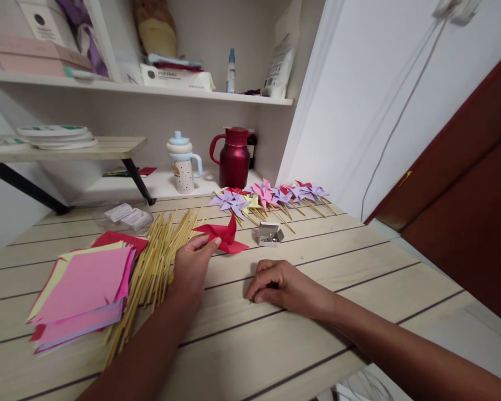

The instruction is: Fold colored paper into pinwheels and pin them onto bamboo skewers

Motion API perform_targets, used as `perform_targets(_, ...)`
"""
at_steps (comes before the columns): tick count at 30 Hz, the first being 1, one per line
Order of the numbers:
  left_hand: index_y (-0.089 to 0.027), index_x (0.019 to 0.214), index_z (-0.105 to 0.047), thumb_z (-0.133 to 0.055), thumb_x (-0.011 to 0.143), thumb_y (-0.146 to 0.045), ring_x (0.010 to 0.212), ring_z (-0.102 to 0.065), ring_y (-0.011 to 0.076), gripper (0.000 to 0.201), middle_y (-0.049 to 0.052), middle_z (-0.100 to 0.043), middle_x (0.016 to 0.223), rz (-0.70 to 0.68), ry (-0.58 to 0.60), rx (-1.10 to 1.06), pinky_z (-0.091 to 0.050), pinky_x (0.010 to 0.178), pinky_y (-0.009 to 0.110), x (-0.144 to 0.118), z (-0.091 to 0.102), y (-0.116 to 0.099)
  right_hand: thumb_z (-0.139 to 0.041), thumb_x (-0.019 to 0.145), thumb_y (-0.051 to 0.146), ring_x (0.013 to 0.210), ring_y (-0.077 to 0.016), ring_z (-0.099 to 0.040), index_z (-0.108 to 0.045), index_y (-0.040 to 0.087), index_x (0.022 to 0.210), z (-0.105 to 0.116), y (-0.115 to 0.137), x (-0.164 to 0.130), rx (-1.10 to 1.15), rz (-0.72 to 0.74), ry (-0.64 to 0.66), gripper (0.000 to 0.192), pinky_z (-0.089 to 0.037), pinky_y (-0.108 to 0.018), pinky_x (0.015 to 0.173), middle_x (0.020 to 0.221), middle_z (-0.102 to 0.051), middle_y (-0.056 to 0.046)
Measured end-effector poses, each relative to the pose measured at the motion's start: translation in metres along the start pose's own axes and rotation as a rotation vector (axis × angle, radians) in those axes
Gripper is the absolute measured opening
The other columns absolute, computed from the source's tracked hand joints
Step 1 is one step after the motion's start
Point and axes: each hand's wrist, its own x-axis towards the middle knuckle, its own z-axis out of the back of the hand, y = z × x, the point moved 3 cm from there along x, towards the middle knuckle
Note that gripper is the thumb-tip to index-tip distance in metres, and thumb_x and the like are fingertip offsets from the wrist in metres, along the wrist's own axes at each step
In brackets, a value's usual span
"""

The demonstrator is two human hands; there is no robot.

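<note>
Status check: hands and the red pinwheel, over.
Left hand pinching red pinwheel on table. Right hand curled shut on table, contents unclear. Sticks under left wrist; pin box beside pinwheel.

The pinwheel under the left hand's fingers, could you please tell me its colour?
Red; the pinwheel shows best in the head view.

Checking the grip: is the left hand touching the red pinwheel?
Touching. The head view shows the left hand with fingers pinching the edge of the red pinwheel.

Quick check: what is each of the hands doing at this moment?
Left hand: closed on the edge of the red paper pinwheel, beside the wooden sticks.
Right hand: fingers curled on the table; whether it holds something cannot be told.
</note>
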Motion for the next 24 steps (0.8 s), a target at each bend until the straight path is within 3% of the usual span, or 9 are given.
perform_targets(11,-0.014,0.087,-0.074,-0.086,0.055,-0.027,0.080,-0.068,0.0198,0.036,0.004,-0.076,0.081,-0.032,-0.007,0.004,-0.049,0.080,0.032,0.0004,0.0013,-0.0001,-0.073,0.081,0.020,0.069,-0.0120,-0.060,-0.077,0.020,0.081,-0.0043,-0.0066,0.0001,0.004,-0.008,-0.009,0.004,-0.045,-0.021,0.063,0.080,-0.063,-0.002)
perform_targets(24,-0.014,0.087,-0.074,-0.086,0.055,-0.030,0.078,-0.067,0.0194,0.038,0.004,-0.076,0.081,-0.043,0.006,0.008,-0.049,0.078,0.032,0.0002,0.0001,0.0015,-0.070,0.077,0.011,0.063,-0.0102,-0.056,-0.076,0.019,0.078,-0.0083,-0.0078,-0.0028,-0.026,-0.035,-0.042,0.010,-0.042,-0.020,0.058,0.079,-0.061,0.000)
